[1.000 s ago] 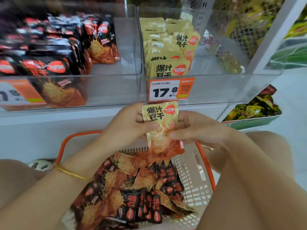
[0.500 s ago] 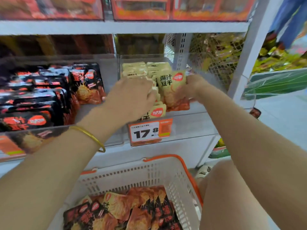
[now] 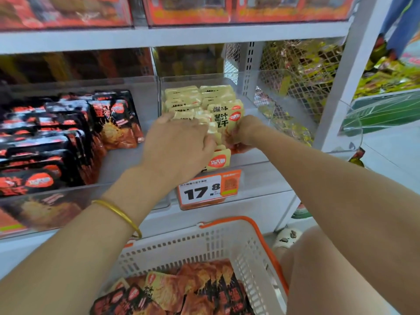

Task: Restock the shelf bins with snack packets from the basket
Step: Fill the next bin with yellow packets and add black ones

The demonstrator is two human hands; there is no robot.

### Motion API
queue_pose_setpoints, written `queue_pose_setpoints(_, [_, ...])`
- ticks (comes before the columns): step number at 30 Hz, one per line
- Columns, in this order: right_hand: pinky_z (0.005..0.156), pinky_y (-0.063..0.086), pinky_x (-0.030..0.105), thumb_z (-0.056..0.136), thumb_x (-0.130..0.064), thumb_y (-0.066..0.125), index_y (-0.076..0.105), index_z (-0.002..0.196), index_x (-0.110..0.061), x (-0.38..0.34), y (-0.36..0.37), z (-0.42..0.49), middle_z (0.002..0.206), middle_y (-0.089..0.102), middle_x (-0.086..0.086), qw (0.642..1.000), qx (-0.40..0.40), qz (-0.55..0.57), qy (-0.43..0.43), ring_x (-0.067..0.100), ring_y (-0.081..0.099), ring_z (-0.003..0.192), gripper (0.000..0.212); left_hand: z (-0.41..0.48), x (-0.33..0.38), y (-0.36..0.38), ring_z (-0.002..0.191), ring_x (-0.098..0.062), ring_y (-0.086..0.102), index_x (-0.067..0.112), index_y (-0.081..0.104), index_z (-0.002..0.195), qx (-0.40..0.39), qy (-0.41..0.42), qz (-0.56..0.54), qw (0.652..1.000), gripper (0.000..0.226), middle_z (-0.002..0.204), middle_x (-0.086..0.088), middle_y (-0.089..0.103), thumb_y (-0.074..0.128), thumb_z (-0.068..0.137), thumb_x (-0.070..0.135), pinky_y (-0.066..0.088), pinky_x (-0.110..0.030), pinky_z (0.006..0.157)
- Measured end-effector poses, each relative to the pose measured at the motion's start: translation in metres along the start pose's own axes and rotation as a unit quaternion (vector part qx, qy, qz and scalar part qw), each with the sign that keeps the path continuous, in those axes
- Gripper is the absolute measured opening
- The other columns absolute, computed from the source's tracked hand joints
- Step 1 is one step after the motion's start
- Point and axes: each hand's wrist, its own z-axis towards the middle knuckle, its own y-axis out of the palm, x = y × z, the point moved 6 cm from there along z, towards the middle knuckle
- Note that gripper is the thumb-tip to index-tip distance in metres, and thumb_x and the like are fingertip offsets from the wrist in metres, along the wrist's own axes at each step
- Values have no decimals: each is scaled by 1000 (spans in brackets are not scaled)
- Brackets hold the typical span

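The fingers (image 3: 236,138) of the right hand (image 3: 246,131) pinch a flat yellow foil snack packet (image 3: 228,123) by its lower right side. They hold it upright above the right-hand file of matching yellow packets (image 3: 181,98) in the clear plastic shelf bin (image 3: 261,178). The left hand (image 3: 179,144) lies across the files nearer the bin's front edge, its fingers (image 3: 200,129) bent down among the packet tops. Whether they grip a packet or merely press the row back cannot be told.

The packet looks light, thin and soft, with slick film that would crumple or slip under a loose hold. It is probably best taken by a sealed side edge and slid edge-first into a gap in the file.

An orange-and-white price tag (image 3: 204,190) hangs on the bin's front wall. A gold bangle (image 3: 118,214) circles the left wrist. Glossy black-and-red packets (image 3: 68,137) fill the neighbouring bin toward the shelf's left end. Below the shelf's front edge, a white plastic basket with an orange rim (image 3: 227,242) holds a loose heap of orange and black packets (image 3: 181,289), so restocking appears far from finished.
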Motion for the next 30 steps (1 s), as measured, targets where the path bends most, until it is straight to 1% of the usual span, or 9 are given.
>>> queue_pose_setpoints(3, [84, 56, 37, 84, -7, 69, 48, 73, 0, -2, -13, -20, 95, 68, 21, 999, -3, -41, 7, 31, 68, 88, 25, -2, 1, -11, 108, -18, 58, 20, 63, 111, 21, -3, -75, 997, 62, 116, 0, 66, 12, 88, 44, 26, -35, 108])
queue_pose_setpoints(6, [64, 56, 30, 85, -10, 68, 45, 73, -4, -13, -45, -60, 78, 67, 15, 986, 94, -125, -56, 22, 66, 66, 27, -27, 0, -39, 113, -19, 55, 19, 60, 121, 120, 1, -182, 976, 47, 123, 2, 63, 31, 91, 40, 36, -37, 100])
queue_pose_setpoints(10, [63, 59, 35, 83, -2, 68, 53, 82, -6, -13, -47, -162, 64, 67, 13, 978, 67, 69, -184, 23, 70, 59, 15, -103, 10, -41, 98, -19, 56, 11, 67, 104, 208, 47, -252, 944, 30, 105, 1, 67, 45, 86, 21, 38, -35, 83])
queue_pose_setpoints(13, [67, 59, 40, 85, 2, 64, 57, 81, -4, 10, 24, -187, 71, 67, 19, 977, -134, 34, -163, 28, 71, 67, 9, -148, 23, 14, 98, -17, 56, 13, 66, 101, 81, 85, -264, 957, 28, 104, 2, 67, 44, 85, 19, 42, -35, 82])
queue_pose_setpoints(15, [68, 57, 32, 88, -5, 62, 63, 91, -3, 41, 93, -173, 86, 70, 15, 952, -246, -135, -123, 27, 70, 81, 4, -169, 30, 64, 98, -17, 59, 15, 67, 101, -46, 93, -247, 964, 32, 104, 3, 67, 41, 84, 22, 48, -35, 80])
queue_pose_setpoints(19, [74, 47, 27, 95, -29, 57, 59, 84, -6, 127, 212, -165, 81, 58, 2, 793, -426, -431, -58, 21, 58, 92, 25, -202, 42, 132, 100, -20, 62, 16, 66, 110, -214, 101, -231, 944, 33, 110, 2, 65, 41, 88, 21, 52, -32, 78])
queue_pose_setpoints(21, [91, 46, 32, 93, -40, 56, 53, 125, -4, 177, 240, -181, 120, 58, 11, 743, -498, -445, 32, 28, 54, 114, 49, -209, 42, 144, 106, -18, 58, 18, 61, 118, -233, 92, -227, 941, 29, 120, 4, 60, 45, 94, 21, 52, -35, 79])
queue_pose_setpoints(24, [101, 41, 38, 90, -49, 57, 46, 138, -8, 227, 253, -199, 144, 44, 9, 687, -540, -474, 104, 31, 46, 127, 64, -211, 39, 150, 110, -15, 54, 21, 58, 120, -238, 74, -234, 940, 29, 125, 7, 55, 41, 97, 24, 52, -37, 80])
queue_pose_setpoints(30, [95, 43, 35, 99, -18, 45, 49, 133, 1, 227, 253, -189, 136, 51, 15, 726, -495, -465, 108, 32, 50, 123, 39, -210, 37, 153, 104, -12, 54, 23, 59, 116, -249, 52, -241, 937, 27, 115, 9, 56, 40, 96, 23, 51, -34, 77])
